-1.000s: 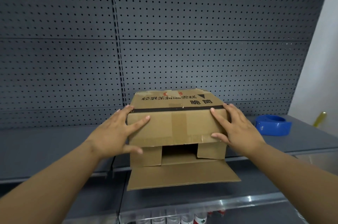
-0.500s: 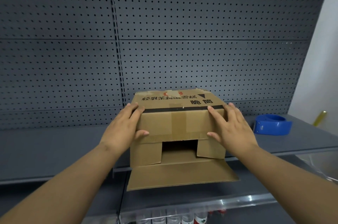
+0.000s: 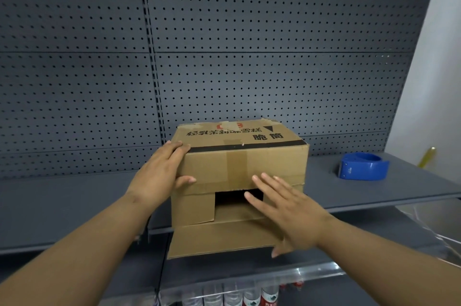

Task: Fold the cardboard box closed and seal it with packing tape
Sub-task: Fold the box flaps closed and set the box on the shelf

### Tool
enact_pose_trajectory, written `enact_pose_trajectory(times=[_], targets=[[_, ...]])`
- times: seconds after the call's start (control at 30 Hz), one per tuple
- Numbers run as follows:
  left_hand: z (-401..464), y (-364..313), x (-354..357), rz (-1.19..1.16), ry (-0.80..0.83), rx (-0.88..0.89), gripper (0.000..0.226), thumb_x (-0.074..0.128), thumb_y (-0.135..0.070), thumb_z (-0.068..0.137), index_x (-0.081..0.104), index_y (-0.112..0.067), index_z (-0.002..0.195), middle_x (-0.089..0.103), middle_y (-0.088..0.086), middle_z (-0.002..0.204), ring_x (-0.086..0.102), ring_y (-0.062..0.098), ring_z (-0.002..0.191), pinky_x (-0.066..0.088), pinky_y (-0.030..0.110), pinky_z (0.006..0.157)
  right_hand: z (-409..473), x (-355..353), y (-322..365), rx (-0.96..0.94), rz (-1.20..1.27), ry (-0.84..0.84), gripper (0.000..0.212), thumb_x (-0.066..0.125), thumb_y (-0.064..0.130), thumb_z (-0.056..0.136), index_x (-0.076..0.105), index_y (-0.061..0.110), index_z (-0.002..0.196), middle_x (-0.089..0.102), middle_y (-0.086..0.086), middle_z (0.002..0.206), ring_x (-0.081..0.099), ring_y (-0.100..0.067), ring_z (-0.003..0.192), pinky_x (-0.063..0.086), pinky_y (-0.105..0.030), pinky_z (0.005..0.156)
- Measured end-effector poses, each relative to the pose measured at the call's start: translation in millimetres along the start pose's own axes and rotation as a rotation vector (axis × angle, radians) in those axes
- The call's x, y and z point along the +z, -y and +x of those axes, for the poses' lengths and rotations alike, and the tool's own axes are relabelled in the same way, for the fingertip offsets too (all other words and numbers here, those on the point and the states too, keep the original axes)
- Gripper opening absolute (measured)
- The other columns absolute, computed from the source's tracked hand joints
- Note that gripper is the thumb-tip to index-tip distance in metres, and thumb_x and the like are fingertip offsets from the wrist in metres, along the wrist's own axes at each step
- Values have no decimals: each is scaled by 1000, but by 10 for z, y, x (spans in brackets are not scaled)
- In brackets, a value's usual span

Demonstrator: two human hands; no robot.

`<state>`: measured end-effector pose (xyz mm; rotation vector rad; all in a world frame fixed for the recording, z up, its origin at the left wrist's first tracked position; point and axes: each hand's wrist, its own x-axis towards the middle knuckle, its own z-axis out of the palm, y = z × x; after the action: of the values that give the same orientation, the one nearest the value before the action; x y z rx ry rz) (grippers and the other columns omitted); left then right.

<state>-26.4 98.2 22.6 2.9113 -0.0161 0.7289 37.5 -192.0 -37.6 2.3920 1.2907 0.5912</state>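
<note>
A brown cardboard box (image 3: pixel 239 156) with black print lies on its side on the grey shelf (image 3: pixel 74 201), its opening facing me. The upper flap is folded down, both side flaps are folded in, and the lower flap (image 3: pixel 219 238) hangs out over the shelf edge. A dark gap shows in the middle. My left hand (image 3: pixel 162 171) holds the box's upper left corner, fingers on top and thumb on the front. My right hand (image 3: pixel 282 208) is spread flat with straight fingers in front of the opening, over the right side flap. A blue tape dispenser (image 3: pixel 361 166) sits on the shelf at the right.
A grey pegboard wall (image 3: pixel 224 56) rises behind the shelf. A yellow object (image 3: pixel 427 156) leans at the far right by the white wall. Water bottles (image 3: pixel 249 295) stand on a lower shelf below the box.
My right hand left the box's upper right edge and came down in front of the opening with fingers spread. The left hand stayed at the upper left corner.
</note>
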Motion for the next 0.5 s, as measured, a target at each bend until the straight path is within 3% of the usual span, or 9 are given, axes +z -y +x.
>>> enact_pose_trajectory(times=[0.13, 0.3, 0.43, 0.5], targets=[[-1, -1, -5, 5, 3, -2, 77, 58, -48, 82, 24, -22, 145, 19, -1, 155, 11, 18, 144, 17, 37, 115, 79, -94, -111, 171, 39, -84, 135, 61, 78, 49, 0, 12, 149, 17, -23, 152, 11, -35, 141, 12, -44, 109], [-2, -1, -11, -7, 11, -4, 77, 61, -47, 80, 26, -22, 145, 21, -2, 154, 12, 18, 144, 18, 37, 115, 262, -240, -276, 376, 37, -149, 136, 70, 76, 41, 13, 13, 148, 22, -23, 151, 13, -36, 140, 9, -47, 111], [0, 1, 4, -68, -6, -23, 76, 64, -42, 79, 29, -22, 144, 22, -2, 154, 12, 17, 144, 18, 37, 115, 366, -258, -326, 405, 25, -150, 128, 62, 76, 56, -20, 28, 142, 0, -17, 157, -3, -34, 144, -8, -48, 115], [-5, -4, 10, -93, -19, -35, 76, 64, -42, 79, 30, -22, 144, 22, -3, 154, 12, 17, 144, 18, 37, 115, 374, -240, -367, 408, 37, -148, 123, 60, 75, 60, -22, 31, 140, 13, -17, 156, 6, -32, 144, -9, -47, 114]])
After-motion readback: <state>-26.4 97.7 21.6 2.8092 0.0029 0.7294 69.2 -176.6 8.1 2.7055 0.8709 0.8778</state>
